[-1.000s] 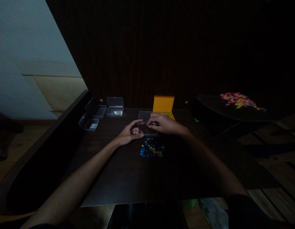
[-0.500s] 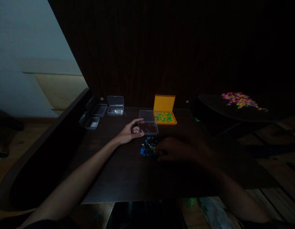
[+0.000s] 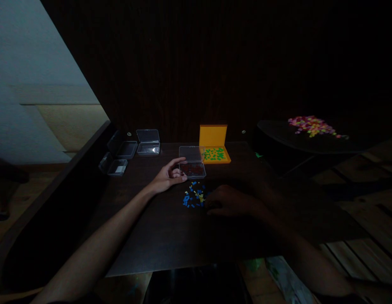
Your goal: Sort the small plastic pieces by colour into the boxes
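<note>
A clear plastic box (image 3: pixel 193 176) with its lid raised stands on the dark table, dark reddish bits inside it. My left hand (image 3: pixel 170 176) grips its left side, the index finger by the hinge and the thumb at the front corner. In front of the box lies a loose pile of small blue and yellow pieces (image 3: pixel 187 200). At the right edge of this pile is my right hand (image 3: pixel 226 200), in shadow with its fingers curled together. Whatever is between those fingertips cannot be made out.
Behind the clear box stands an opened orange box (image 3: pixel 213 136) holding green pieces. Several empty-looking clear boxes (image 3: pixel 148 148) sit at the back left. On a dark stand (image 3: pixel 278 135) to the right rests a heap of pink and yellow beads (image 3: pixel 313 126). A raised side panel (image 3: pixel 56 194) borders the left.
The whole view has shifted slightly, so things appear further left. My left hand stays on the clear box. My right hand remains at the pile with its fingers curled.
</note>
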Motion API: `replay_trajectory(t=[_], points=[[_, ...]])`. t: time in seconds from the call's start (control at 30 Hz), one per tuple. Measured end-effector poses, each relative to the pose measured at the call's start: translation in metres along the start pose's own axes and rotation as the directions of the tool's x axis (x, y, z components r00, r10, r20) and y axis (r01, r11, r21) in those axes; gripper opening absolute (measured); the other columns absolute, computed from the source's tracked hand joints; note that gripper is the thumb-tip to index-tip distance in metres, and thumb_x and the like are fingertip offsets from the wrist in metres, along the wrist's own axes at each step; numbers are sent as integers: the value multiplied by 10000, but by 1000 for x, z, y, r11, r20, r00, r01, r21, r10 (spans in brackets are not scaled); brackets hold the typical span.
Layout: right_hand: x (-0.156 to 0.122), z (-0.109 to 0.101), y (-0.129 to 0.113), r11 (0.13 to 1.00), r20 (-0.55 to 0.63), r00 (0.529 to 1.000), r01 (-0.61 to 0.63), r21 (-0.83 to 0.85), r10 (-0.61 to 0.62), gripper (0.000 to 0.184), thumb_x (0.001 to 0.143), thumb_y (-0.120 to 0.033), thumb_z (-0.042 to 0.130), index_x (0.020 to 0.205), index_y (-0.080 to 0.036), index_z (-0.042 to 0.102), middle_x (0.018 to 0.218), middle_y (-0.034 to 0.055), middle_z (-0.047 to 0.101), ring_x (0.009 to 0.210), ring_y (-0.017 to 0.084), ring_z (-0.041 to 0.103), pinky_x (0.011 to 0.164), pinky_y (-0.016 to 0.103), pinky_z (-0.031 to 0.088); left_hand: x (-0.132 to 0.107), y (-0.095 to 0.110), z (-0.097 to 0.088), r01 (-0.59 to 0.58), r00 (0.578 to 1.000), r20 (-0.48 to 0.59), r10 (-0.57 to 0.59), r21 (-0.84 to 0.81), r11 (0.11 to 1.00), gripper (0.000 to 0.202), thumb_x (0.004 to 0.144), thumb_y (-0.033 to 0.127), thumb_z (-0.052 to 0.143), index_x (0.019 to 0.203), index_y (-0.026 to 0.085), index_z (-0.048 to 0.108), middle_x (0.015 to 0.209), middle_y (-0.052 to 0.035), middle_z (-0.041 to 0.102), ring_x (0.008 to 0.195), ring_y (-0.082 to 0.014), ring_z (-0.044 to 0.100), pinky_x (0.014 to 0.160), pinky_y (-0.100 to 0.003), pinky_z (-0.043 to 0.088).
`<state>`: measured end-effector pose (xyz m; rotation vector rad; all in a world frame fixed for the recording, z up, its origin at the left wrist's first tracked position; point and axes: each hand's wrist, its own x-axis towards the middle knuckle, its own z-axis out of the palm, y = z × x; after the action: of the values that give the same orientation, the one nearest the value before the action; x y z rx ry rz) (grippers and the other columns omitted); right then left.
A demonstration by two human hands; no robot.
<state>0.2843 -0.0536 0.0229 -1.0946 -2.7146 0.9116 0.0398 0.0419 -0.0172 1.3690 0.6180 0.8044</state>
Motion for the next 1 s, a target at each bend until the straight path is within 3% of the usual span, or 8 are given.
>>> replay_trajectory(t=[0.17,0.3,0.43,0.8,1.0], points=[[-4,-8,5,995,-19,1000,-23,98,25,167,842,-288,642,933,-171,720,721,-3,674,601,104,581,588,212,395,0,-1,-1,-19,1000,2,19,21,1000,716,678,170,792,1325,251,498,1401,-130,488,843,-96,621,807,-281,522],[-10,-26,15,989,-246,963,-82,120,110,219,826,-341,659,918,-154,727,638,-17,616,544,88,514,555,211,372,0,-2,-1,-27,1000,3,27,26,999,718,675,164,794,1325,242,500,1385,-132,502,833,-93,620,802,-275,525],[-7,-41,26,977,-325,934,-85,197,147,305,822,-421,650,910,-136,710,592,-33,548,505,82,432,488,214,316,1,-2,-1,-23,1000,-8,23,19,1000,725,664,166,803,1320,232,500,1377,-134,508,826,-95,623,777,-263,533],[52,-78,34,998,-165,985,-54,34,59,193,808,-289,664,926,-151,729,566,-43,535,522,92,470,526,221,315,1,-4,-2,-12,1000,-3,12,11,1000,730,670,164,801,1326,241,487,1375,-120,510,843,-95,626,810,-270,526],[73,-82,33,1000,-44,999,-29,-2,28,178,775,-226,676,920,-160,754,581,-36,558,512,88,463,507,218,295,1,-4,-2,-14,1000,0,14,18,1000,731,671,183,800,1332,244,493,1367,-123,522,842,-103,623,825,-297,526]])
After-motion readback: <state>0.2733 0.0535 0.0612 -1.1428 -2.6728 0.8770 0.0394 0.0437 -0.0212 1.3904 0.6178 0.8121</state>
